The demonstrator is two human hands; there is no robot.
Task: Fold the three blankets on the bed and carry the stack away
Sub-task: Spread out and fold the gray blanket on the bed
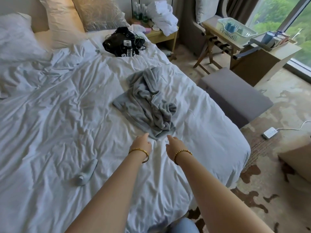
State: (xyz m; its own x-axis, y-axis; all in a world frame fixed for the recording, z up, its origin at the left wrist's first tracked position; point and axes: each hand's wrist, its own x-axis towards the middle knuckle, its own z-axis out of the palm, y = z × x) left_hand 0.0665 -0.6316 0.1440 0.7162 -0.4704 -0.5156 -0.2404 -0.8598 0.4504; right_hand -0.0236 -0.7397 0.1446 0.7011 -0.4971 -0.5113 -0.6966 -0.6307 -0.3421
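Observation:
A crumpled grey blanket (pixel 148 101) lies in a heap on the white bed (pixel 58 115), right of the bed's middle. Both my arms reach forward over the bed. My left hand (pixel 142 142) hovers just short of the blanket's near corner, its fingers loose and holding nothing. My right hand (pixel 173 144) is beside it, a little right of that corner, fingers loosely curled downward and empty. Neither hand touches the blanket. A small pale grey-blue cloth roll (pixel 86 172) lies on the sheet to the left of my left forearm.
A black bundle of cables and devices (pixel 123 42) sits near the pillows (pixel 67 19). A grey bench (pixel 235 96) stands along the bed's right side. Beyond are a bedside table with white towels (pixel 163 15), a wooden rack with a dish basket (pixel 235 30), and a floor power strip (pixel 270 132).

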